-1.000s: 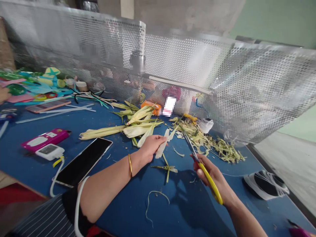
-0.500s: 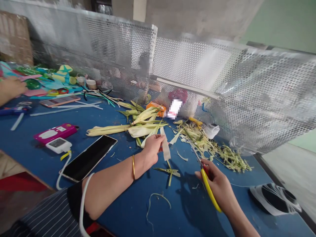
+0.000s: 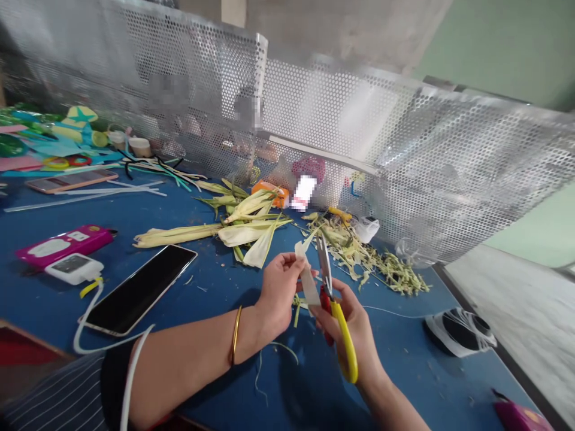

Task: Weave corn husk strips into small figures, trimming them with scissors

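Note:
My left hand (image 3: 279, 290), with a gold bangle on its wrist, pinches a pale strip of corn husk (image 3: 309, 286) between thumb and fingers. My right hand (image 3: 357, 326) is wrapped round scissors (image 3: 324, 263) with yellow and red handles, blades pointing up and away. The blades stand just right of the strip, slightly apart; whether they touch it I cannot tell. Below the hands, a small green knotted husk piece (image 3: 296, 311) lies partly hidden on the blue table (image 3: 215, 383). Whole corn husks (image 3: 245, 230) are heaped beyond my left hand, and shredded husk scraps (image 3: 371, 254) beyond my right.
On the left lie a black phone (image 3: 144, 287), a magenta device (image 3: 65, 245) and a white cabled unit (image 3: 74, 269). A thread spool (image 3: 462, 332) stands at right, its thread running toward my hands. A perforated metal screen (image 3: 323, 114) borders the back.
My right hand has brought the scissors left and up beside the husk strip. The strip now tilts between both hands. The view has shifted right; a magenta item shows at lower right.

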### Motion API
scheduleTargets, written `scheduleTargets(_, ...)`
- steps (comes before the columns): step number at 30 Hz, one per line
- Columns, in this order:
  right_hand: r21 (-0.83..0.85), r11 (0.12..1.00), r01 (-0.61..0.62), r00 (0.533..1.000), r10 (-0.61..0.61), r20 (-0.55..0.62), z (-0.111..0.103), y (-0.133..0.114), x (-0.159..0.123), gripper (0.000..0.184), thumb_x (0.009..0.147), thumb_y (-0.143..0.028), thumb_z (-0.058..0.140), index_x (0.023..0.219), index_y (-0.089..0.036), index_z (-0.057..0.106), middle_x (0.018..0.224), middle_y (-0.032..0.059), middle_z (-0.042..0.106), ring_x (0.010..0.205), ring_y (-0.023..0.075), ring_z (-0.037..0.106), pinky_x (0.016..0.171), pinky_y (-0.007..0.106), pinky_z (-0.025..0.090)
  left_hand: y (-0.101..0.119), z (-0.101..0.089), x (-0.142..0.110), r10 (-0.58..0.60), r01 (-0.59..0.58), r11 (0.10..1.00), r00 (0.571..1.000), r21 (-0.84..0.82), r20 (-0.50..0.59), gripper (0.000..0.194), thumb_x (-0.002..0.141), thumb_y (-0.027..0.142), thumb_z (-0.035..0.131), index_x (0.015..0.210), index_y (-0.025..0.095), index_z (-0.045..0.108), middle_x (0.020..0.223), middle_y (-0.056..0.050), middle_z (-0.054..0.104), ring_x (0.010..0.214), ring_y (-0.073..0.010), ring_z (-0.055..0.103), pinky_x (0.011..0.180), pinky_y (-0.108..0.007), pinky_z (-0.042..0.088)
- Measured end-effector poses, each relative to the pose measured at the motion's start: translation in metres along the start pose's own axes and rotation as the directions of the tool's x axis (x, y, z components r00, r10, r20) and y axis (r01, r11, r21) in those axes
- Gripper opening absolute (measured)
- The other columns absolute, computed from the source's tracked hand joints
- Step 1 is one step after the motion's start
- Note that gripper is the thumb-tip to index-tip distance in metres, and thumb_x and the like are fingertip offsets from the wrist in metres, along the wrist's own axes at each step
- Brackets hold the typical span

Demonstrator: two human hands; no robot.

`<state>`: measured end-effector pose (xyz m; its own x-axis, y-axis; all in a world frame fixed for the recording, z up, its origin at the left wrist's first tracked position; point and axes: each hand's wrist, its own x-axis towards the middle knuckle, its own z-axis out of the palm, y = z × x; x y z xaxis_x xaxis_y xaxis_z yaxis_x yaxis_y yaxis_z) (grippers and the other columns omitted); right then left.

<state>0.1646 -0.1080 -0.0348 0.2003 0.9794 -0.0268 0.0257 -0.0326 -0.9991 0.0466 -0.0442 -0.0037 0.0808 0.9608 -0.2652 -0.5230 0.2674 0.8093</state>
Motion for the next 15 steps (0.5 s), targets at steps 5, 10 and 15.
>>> scheduleTargets(5,0.048,0.999,0.018,0.991,-0.011,-0.136,-0.003,-0.003,0.002,0.055,0.067,-0.043,0.078,0.109,-0.021,0.051,0.061,-0.0071,0.052,0.042,0.0099,0.047,0.035,0.022,0.039,0.0,-0.004,0.008,0.032,-0.031,0.999,0.999,0.031,-0.019,0.014,0.076,0.021,0.068,0.076,0.016,0.055,0.073,-0.001,0.062,0.07,-0.0148,0.064,0.06,-0.025,0.051)
scheduleTargets(10,0.056,0.997,0.045,0.984,-0.035,-0.173,-0.021,-0.01,0.007,0.05,0.07,-0.042,0.077,0.109,-0.023,0.052,0.056,-0.0071,0.051,0.044,0.0115,0.047,0.038,0.023,0.042,0.001,-0.012,0.023,0.181,-0.156,0.951,0.981,0.265,-0.069,0.03,0.073,0.016,0.07,0.102,0.017,0.063,0.097,-0.009,0.067,0.087,-0.0193,0.063,0.074,-0.031,0.052)
scheduleTargets(15,0.032,0.996,0.08,0.993,-0.077,-0.084,-0.029,-0.007,0.009,0.05,0.069,-0.038,0.079,0.109,-0.023,0.054,0.061,-0.0076,0.052,0.045,0.0101,0.048,0.037,0.021,0.039,0.005,-0.019,0.029,0.425,-0.687,0.518,0.723,0.509,0.544,0.021,0.078,0.021,0.069,0.097,0.026,0.074,0.105,-0.006,0.071,0.108,-0.0217,0.059,0.099,-0.032,0.039)
